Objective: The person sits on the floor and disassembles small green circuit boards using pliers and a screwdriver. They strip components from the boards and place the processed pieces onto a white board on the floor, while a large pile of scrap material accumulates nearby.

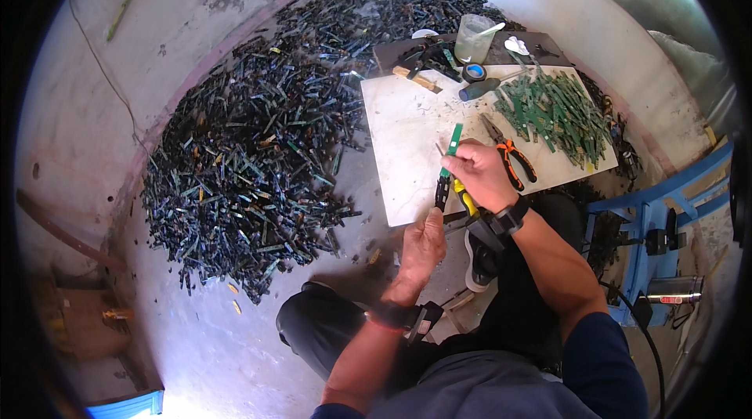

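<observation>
My left hand [424, 245] pinches the lower end of a narrow black strip [442, 193] above the near edge of the white board. A slim green strip, like a circuit board [456, 139], lines up with its upper end; whether the two are joined I cannot tell. My right hand [481, 175] has its fingers closed on the green strip. A yellow-handled tool [465, 198] sticks out below that hand, its working end mostly hidden. Pliers with orange and black handles [513, 159] rest on the board, right of my right hand.
Green strips [554, 115] are heaped on the right of the white board [395, 133]. Behind stand a tape roll [474, 72], a dark-handled tool [479, 89] and a cloudy plastic cup [473, 41]. Black strips [251, 145] cover the floor at left. A blue chair [644, 219] stands right.
</observation>
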A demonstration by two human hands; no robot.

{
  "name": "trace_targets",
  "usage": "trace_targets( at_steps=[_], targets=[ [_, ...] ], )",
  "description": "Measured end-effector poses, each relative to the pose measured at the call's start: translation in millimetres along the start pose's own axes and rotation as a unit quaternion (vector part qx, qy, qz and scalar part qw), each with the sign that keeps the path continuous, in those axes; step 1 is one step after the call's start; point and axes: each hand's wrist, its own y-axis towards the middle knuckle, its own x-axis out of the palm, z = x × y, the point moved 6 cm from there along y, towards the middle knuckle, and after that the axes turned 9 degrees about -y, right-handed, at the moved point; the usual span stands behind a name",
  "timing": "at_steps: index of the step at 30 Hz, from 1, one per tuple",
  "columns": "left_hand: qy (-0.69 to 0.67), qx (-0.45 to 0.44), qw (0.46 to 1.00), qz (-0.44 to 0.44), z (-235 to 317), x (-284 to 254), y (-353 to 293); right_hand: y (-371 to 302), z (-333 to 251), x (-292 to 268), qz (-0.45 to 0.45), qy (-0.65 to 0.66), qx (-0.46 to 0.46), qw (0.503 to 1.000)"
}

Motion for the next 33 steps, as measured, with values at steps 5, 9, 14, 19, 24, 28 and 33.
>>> trace_targets(
  at_steps=[5, 9, 14, 19, 24, 28, 33],
  targets=[
    [-0.037, -0.004, 0.999, -0.03, -8.5, -9.4, -2.0, -41.3, -36.2, 3.6, 0.064, -0.118, -0.214, 0.968],
    [0.013, 0.018, 0.998, -0.066, 2.2, -12.7, -18.5, -63.5, -63.6, -0.4, 0.068, -0.175, -0.292, 0.938],
    [0.056, 0.073, 0.993, -0.076, 1.3, -13.3, -42.2, -88.0, -81.5, 7.3, 0.063, -0.245, -0.365, 0.896],
    [0.059, 0.074, 0.994, -0.062, -7.4, -20.1, -77.6, -116.9, -71.5, -2.1, 0.121, -0.121, -0.262, 0.95],
    [0.062, 0.13, 0.988, -0.061, -16.2, -1.8, -115.8, -128.3, -44.9, 2.2, 0.031, 0.408, 0.23, 0.883],
    [0.073, 0.129, 0.984, -0.095, -21.6, 15.2, -141.2, -140.4, -31.4, -16.4, -0.04, 0.481, 0.248, 0.84],
    [0.063, 0.092, 0.989, -0.097, -21.3, 23.2, -147.5, -150.6, -40.7, -47.6, 0.019, 0.268, 0.108, 0.957]
  ],
)
